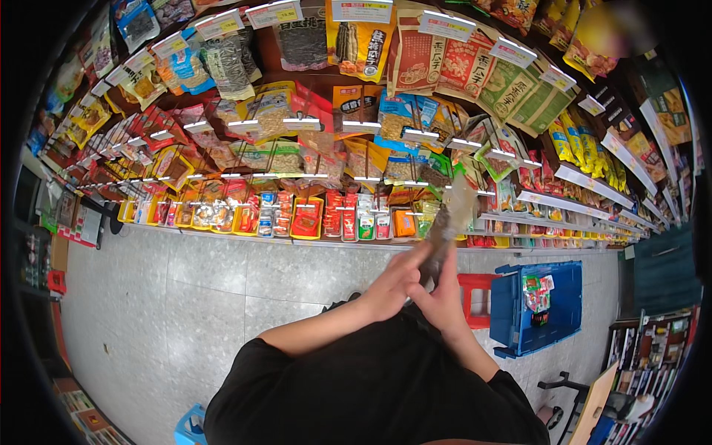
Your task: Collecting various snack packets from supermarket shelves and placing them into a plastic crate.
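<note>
Both hands are together in front of my body, holding a blurred plastic packet [460, 210]. Its upper end is pale and translucent, and its lower part looks dark; the contents cannot be made out. My left hand [394, 282] grips its lower left side. On the opposite side, the fingers and thumb of my right hand [442, 295] are around it. Beyond the packet, bagged snacks hang on metal hooks with white price tags, among them a blue bag of nuts [405, 114] and a small green-edged packet [497, 161].
Yellow bins [305, 218] of small packets line the bottom shelf. A red plastic stool [475, 300] stands beside a blue crate [503, 311] holding several packets [538, 293]. At lower left is a blue stool [191, 425]; at lower right, a wooden board [595, 406].
</note>
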`<state>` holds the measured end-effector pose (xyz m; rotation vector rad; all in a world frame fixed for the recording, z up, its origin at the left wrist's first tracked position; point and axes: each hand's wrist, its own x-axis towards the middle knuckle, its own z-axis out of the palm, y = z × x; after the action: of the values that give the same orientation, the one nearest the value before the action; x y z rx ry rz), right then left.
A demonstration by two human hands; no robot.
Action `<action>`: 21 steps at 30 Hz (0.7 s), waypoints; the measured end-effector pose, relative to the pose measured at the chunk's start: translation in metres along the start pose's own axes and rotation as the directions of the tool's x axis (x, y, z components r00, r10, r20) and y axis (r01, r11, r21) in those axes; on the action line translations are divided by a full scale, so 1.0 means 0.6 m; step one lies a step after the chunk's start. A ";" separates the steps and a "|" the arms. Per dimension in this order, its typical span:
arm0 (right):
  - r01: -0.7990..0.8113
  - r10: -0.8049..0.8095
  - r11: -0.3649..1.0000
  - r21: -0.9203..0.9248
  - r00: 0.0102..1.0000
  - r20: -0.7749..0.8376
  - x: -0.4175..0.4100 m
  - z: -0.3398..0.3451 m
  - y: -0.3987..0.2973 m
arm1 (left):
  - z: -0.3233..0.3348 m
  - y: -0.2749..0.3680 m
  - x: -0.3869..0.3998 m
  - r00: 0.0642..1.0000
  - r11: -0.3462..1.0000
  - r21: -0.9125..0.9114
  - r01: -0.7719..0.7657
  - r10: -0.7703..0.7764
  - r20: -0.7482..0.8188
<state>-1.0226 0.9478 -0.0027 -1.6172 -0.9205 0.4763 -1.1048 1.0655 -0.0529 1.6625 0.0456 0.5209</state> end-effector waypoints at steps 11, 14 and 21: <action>-0.149 0.393 0.671 0.726 0.902 -0.178 0.037 -0.071 0.015 | -0.017 0.026 0.039 0.982 0.853 0.516 -0.077 0.154 -0.108; -0.120 0.345 0.676 0.727 0.923 -0.169 0.031 -0.080 0.023 | -0.009 0.043 0.038 0.973 0.994 0.058 0.089 -0.074 -0.220; -0.138 0.280 0.670 0.729 0.957 -0.075 0.032 -0.087 0.023 | 0.005 0.041 0.039 0.977 0.900 -0.402 0.172 -0.209 -0.050</action>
<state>-0.9687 0.9293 0.0011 -1.0025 -0.3144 0.7310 -1.0891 1.0660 -0.0222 1.2212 0.1597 0.4241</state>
